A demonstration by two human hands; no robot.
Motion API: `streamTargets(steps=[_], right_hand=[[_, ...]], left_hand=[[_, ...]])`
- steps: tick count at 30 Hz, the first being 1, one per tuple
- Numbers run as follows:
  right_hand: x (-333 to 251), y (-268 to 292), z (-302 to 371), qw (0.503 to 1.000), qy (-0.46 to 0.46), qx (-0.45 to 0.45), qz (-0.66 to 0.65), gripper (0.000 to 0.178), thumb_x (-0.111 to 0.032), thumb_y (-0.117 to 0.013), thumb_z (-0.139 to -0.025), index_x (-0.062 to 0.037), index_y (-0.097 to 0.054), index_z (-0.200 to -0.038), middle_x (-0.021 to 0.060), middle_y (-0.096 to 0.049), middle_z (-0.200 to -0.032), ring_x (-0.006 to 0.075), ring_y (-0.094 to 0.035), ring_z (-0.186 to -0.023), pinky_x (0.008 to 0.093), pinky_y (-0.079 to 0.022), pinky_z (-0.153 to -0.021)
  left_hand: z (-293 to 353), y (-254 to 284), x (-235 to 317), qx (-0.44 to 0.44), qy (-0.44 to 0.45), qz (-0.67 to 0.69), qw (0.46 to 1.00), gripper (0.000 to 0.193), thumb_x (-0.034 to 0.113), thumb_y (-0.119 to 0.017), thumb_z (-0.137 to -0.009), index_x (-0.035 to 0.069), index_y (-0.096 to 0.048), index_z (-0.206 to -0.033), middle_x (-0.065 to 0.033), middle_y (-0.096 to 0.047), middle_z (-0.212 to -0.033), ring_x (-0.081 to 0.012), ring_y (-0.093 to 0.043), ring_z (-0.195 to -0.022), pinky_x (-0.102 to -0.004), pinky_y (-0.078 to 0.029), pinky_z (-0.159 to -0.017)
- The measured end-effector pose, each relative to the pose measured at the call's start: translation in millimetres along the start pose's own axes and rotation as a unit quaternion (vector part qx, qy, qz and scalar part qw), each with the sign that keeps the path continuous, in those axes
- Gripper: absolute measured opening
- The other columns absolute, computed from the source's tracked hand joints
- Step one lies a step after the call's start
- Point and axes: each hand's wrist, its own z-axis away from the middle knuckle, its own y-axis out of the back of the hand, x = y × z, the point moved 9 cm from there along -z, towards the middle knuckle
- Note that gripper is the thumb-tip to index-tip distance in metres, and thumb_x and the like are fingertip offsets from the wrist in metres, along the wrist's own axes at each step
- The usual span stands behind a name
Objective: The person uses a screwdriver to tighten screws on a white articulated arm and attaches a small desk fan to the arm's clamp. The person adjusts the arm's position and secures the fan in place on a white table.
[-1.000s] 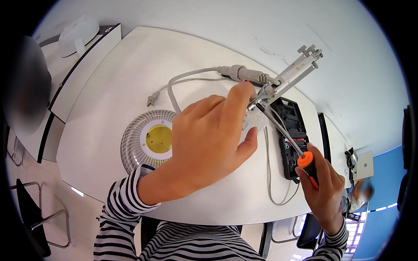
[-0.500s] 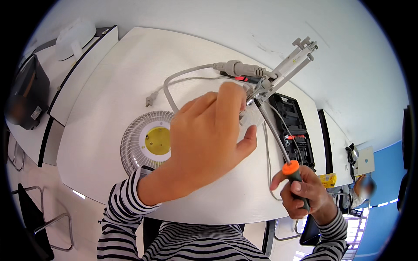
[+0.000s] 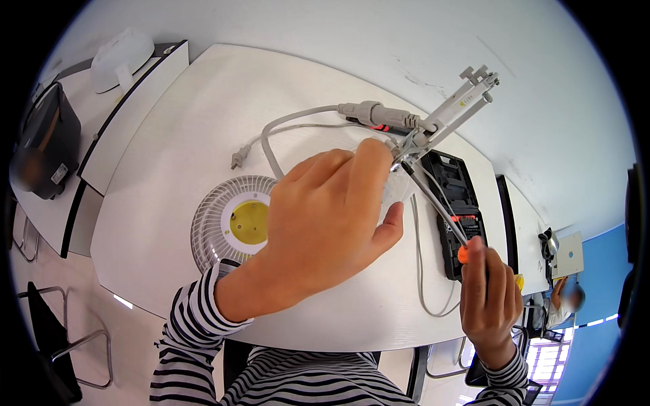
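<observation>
My left hand (image 3: 332, 216) curls around the near end of a white metal bracket (image 3: 447, 118) with thumbscrews at its far end. The palm and the part beneath the fingers are hidden; the thumb stands a little away, beside a clear plastic piece (image 3: 401, 188). My right hand (image 3: 489, 298) is closed around the orange-collared handle of a screwdriver (image 3: 440, 208). Its shaft slopes up to the bracket's joint, where the tip is hard to make out. A thick grey cable with a connector (image 3: 372, 113) runs to the bracket.
Left of my hand lies a round, ribbed white housing (image 3: 203, 227) with a yellow centre. A plug (image 3: 239, 157) rests on the white table (image 3: 162, 203). An open black tool case (image 3: 455, 183) lies at the right, near the wall. Another person sits far right.
My right hand has rolled over the screwdriver handle, from fingers facing up to knuckles facing up, and shifted slightly right. My left hand keeps its hold; the bracket sits slightly lower and further right.
</observation>
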Motion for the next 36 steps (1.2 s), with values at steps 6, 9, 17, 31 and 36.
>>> streamTargets(steps=[6, 9, 17, 31, 36], right_hand=[[30, -34, 1, 0.897, -0.197, -0.212, -0.332, 0.028, -0.014, -0.064, -0.079, 0.0013, -0.052, -0.098, 0.0084, -0.052, -0.062, 0.0183, -0.051, -0.047, 0.0260, -0.038, -0.041], [25, -51, 6, 0.752, -0.275, -0.329, -0.500, 0.021, -0.014, -0.062, -0.080, 0.0013, -0.052, -0.090, 0.0069, -0.048, -0.052, 0.0170, -0.046, -0.040, 0.0260, -0.038, -0.041], [27, -60, 12, 0.492, -0.376, -0.419, -0.664, 0.020, -0.020, -0.056, -0.087, -0.0014, -0.051, -0.082, -0.0024, -0.047, -0.054, 0.0022, -0.043, -0.043, 0.0172, -0.033, -0.039], [10, -71, 23, 0.379, -0.330, -0.405, -0.764, 0.030, -0.026, -0.044, -0.092, 0.0027, -0.050, -0.088, 0.0006, -0.043, -0.051, 0.0060, -0.039, -0.037, 0.0198, -0.030, -0.034], [-33, -60, 34, 0.034, -0.311, -0.359, -0.879, 0.046, -0.036, -0.036, -0.094, 0.0083, -0.047, -0.095, 0.0010, -0.037, -0.050, 0.0064, -0.035, -0.035, 0.0217, -0.027, -0.031]], left_hand=[[0, -1, -2, 0.016, 0.021, -0.017, 1.000, 0.038, 0.012, -0.074, -0.056, 0.008, -0.044, -0.079, -0.0017, -0.047, -0.062, -0.0154, -0.046, -0.047, -0.0261, -0.037, -0.043], [-1, 1, 1, 0.029, 0.021, -0.009, 0.999, 0.037, 0.011, -0.074, -0.055, 0.008, -0.044, -0.077, -0.0005, -0.045, -0.060, -0.0142, -0.043, -0.045, -0.0254, -0.036, -0.041], [1, -2, 2, 0.023, 0.020, -0.004, 1.000, 0.036, 0.009, -0.074, -0.055, 0.008, -0.045, -0.076, -0.0004, -0.045, -0.060, -0.0136, -0.042, -0.045, -0.0247, -0.035, -0.041], [0, -3, 5, 0.016, 0.012, -0.013, 1.000, 0.035, 0.010, -0.075, -0.056, 0.008, -0.045, -0.075, 0.0002, -0.045, -0.060, -0.0125, -0.042, -0.046, -0.0239, -0.034, -0.041], [0, -5, 4, 0.025, 0.015, 0.013, 0.999, 0.035, 0.011, -0.074, -0.056, 0.008, -0.045, -0.075, 0.0002, -0.046, -0.060, -0.0125, -0.042, -0.046, -0.0241, -0.034, -0.040]])
